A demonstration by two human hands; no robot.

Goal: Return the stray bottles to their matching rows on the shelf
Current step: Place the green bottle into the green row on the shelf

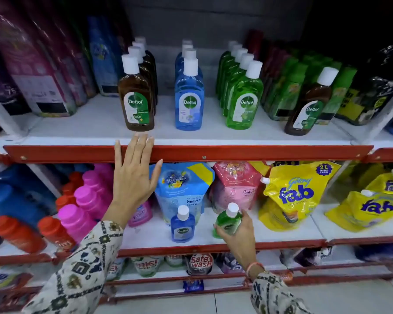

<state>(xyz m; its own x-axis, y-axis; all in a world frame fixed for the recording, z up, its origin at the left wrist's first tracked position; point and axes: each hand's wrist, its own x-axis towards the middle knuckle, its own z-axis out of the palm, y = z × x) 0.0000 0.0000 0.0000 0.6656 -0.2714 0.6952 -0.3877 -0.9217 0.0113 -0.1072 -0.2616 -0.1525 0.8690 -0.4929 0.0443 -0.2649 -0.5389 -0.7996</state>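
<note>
Head view: the right hand (pixel 236 232) is clamped round the small green bottle (pixel 227 220) on the lower shelf (pixel 281 236), likely bound for the green row (pixel 238 85) above. The left hand (pixel 133 175), fingers spread and empty, rests flat on the red shelf edge (pixel 236 152), seemingly for balance. The small blue bottle (pixel 182 225) waits just beside.

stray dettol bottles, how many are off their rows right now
3. A brown Dettol bottle stands alone at the top shelf's right, before green packs. A small blue Dettol bottle stands on the lower shelf. A small green Dettol bottle is in the right hand. Others may be hidden.
</note>
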